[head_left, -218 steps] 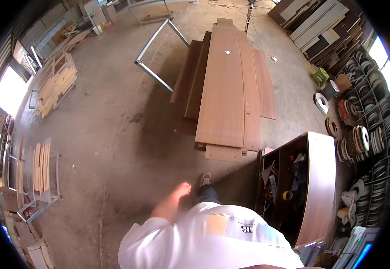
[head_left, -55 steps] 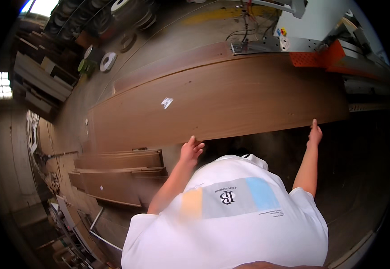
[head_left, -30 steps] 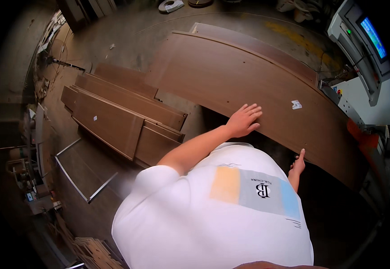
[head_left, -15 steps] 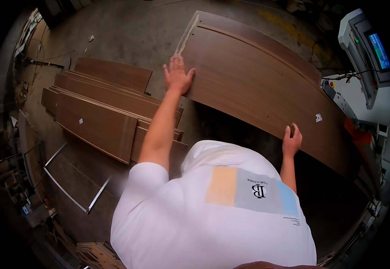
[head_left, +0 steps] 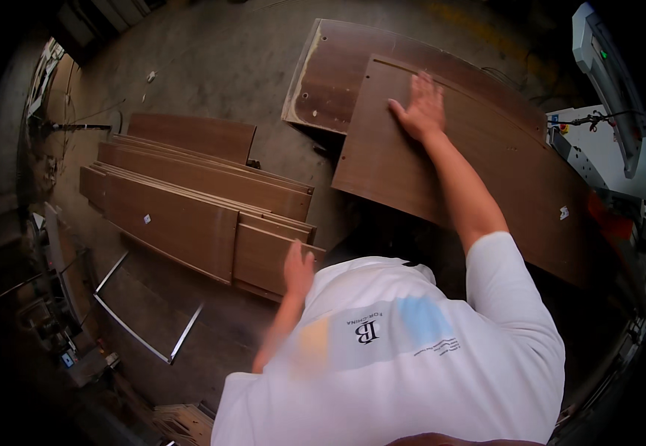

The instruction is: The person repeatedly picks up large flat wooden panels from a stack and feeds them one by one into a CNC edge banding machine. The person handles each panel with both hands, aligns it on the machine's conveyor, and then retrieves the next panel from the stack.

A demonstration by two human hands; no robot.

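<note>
under the right hand (head_left: 419,111) lies a board (head_left: 516,182) (left hand (head_left: 298,271) apart)

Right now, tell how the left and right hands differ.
The right hand lies flat on the brown panel; the left hand is by the stacked boards, contact unclear. The right hand is stretched far out, the left hand close to the white shirt. Both are bare.
</note>
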